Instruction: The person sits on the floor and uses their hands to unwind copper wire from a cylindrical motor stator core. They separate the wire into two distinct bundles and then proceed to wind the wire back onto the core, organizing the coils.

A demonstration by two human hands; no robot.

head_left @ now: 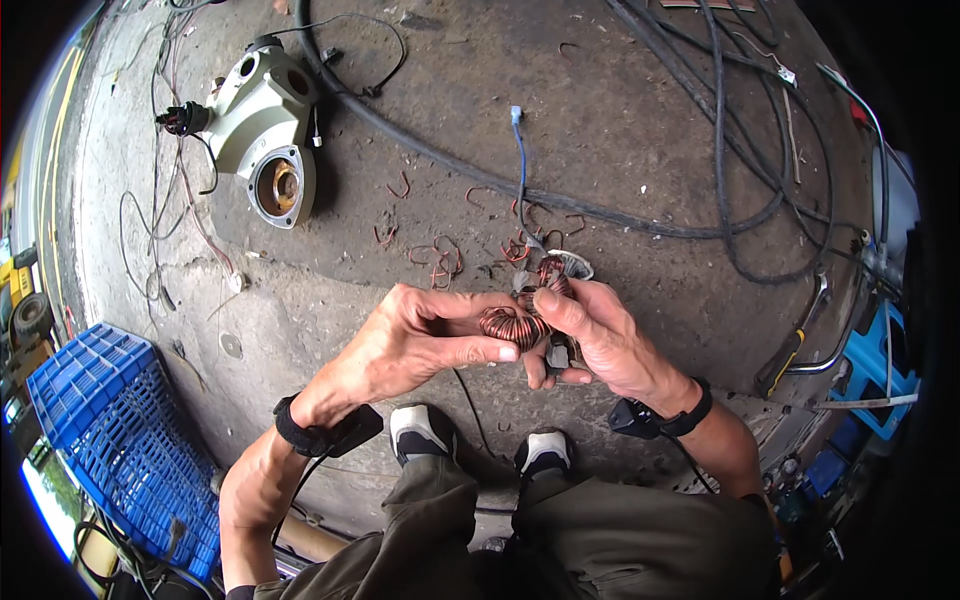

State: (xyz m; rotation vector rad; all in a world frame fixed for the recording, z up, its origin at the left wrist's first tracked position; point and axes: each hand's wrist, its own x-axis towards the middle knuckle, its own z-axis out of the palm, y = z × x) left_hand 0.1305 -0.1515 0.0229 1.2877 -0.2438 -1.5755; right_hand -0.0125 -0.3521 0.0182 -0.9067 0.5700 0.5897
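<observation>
My left hand (405,340) is closed, with thumb and fingers pinching a ring-shaped copper coil (513,328). Close beside it, my right hand (615,335) grips a second copper coil (552,272) under its thumb. A pale disc-like piece (572,264) shows just beyond the right fingers. Grey bits sit among those fingers, too covered to make out. From near the second coil a blue wire (521,160) runs away from me to a light blue connector. Bent snippets of copper wire (437,258) lie on the ground beyond both hands.
A grey-green metal housing (265,130) with round openings stands at the far left. Thick black cable (450,160) curves across the ground and loops at the right. A blue plastic crate (125,430) is at the near left. A yellow-and-black handled tool (790,350) lies right.
</observation>
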